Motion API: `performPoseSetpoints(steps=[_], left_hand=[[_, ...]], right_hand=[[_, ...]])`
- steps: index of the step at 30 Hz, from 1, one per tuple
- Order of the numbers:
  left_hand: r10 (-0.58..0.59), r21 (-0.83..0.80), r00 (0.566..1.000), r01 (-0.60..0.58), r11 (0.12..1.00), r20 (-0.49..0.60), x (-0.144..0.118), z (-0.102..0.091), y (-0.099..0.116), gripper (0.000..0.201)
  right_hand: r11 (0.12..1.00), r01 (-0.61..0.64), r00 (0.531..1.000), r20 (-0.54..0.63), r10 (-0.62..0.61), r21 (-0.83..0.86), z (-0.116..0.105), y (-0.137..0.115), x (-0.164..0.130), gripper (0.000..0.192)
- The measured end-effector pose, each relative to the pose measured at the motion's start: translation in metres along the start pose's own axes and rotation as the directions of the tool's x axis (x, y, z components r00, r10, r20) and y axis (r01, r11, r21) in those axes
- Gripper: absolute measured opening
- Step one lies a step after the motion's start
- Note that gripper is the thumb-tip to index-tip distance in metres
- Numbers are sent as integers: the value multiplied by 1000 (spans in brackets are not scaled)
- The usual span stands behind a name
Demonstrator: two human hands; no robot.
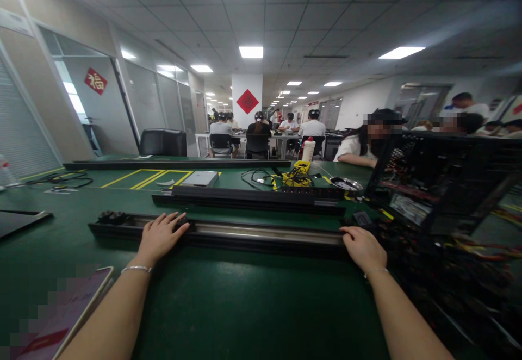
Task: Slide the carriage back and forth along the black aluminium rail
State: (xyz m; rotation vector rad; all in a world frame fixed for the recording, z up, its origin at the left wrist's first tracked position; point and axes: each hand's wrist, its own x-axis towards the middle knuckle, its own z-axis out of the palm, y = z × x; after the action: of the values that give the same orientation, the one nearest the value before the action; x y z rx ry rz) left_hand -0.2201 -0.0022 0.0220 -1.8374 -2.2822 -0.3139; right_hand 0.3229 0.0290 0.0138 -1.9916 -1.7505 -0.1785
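A long black rail [261, 234] with a shiny metal channel lies across the green table in front of me. Over its left part rests my left hand [162, 236], palm down with fingers spread; a small dark piece shows at the fingertips, partly hidden. At the rail's right end my right hand [365, 247] has its fingers curled on the edge. Small black blocks [112, 217] sit at the rail's left end. Behind it and parallel lies a second black bar [244, 199].
A third long bar [175, 164] lies farther back. An open computer case [424, 186] and tangled cables stand at right. A grey box [199, 179], a yellow holder with cables [299, 174], a metal dish [346, 184] and a bottle [308, 149] are behind. A person [354, 150] sits at right.
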Motion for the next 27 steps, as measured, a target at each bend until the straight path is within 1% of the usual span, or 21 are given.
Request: performPoseSetpoints(steps=[5, 10, 18, 27], left_hand=[[-7, -24, 1000, 7, 1000, 10, -2, -3, 9, 51], [1, -7, 1000, -1, 1000, 1, -1, 0, 7, 51], [25, -14, 1000, -26, 1000, -17, -1, 2, 6, 52], [30, -9, 999, -29, 1000, 28, 0, 1, 9, 54]], right_hand=[[1000, -14, 1000, 8, 14, 0, 0, -1, -1, 38], [1000, -14, 1000, 19, 14, -4, -2, -2, -1, 38], [1000, 6, 1000, -7, -6, -7, 0, -1, -1, 37], [1000, 3, 1000, 2, -3, -2, 1, 0, 0, 37]])
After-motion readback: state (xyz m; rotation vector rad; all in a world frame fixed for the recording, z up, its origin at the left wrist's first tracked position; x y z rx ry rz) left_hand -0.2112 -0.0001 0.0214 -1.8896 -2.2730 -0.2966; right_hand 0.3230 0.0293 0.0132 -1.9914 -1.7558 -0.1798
